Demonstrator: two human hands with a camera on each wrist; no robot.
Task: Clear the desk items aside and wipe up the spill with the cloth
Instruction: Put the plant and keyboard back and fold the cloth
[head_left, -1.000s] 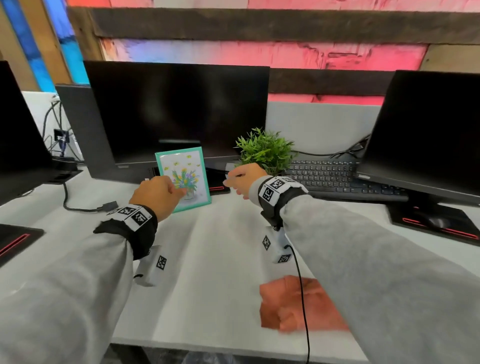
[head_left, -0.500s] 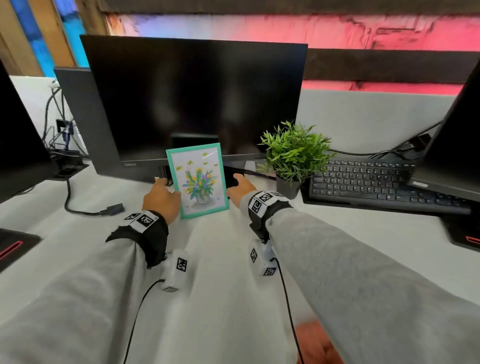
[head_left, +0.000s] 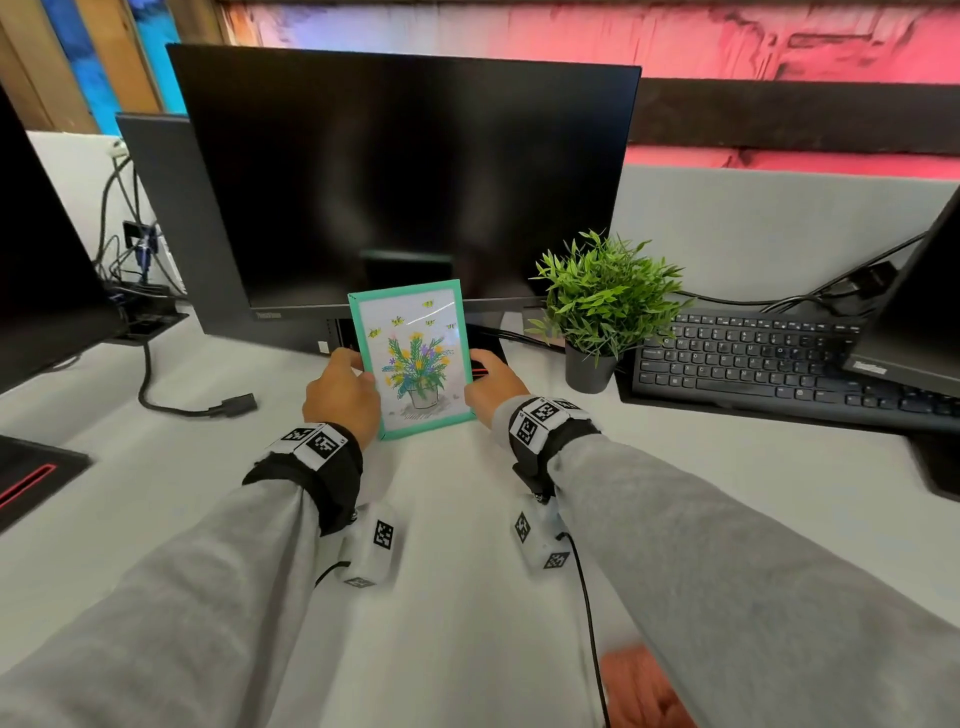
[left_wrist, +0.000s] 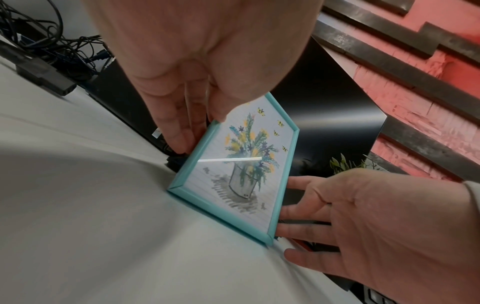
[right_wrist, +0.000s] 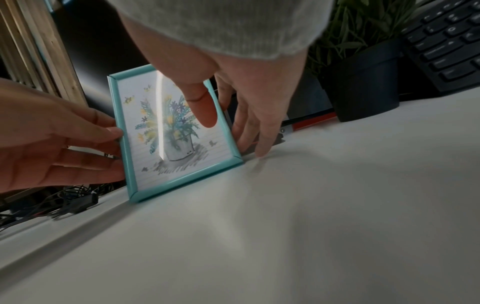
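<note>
A teal picture frame (head_left: 415, 358) with a flower drawing stands nearly upright on the white desk (head_left: 457, 597), just in front of the middle monitor's base. My left hand (head_left: 340, 387) pinches its left edge, thumb in front and fingers behind (left_wrist: 179, 135). My right hand (head_left: 491, 384) grips the right edge, with the thumb (right_wrist: 202, 109) lying on the glass and the fingers behind. An orange-red cloth (head_left: 644, 686) lies at the desk's near edge, partly under my right sleeve. No spill shows in any view.
A small potted plant (head_left: 602, 301) stands right of the frame, next to a black keyboard (head_left: 753, 358). The middle monitor (head_left: 405, 176) rises close behind the frame. More monitors flank both sides. A loose black cable (head_left: 228, 405) lies at the left.
The frame has shifted right and back, from the left of the monitor base to in front of it. My right hand left the plant and took the frame's right edge.
</note>
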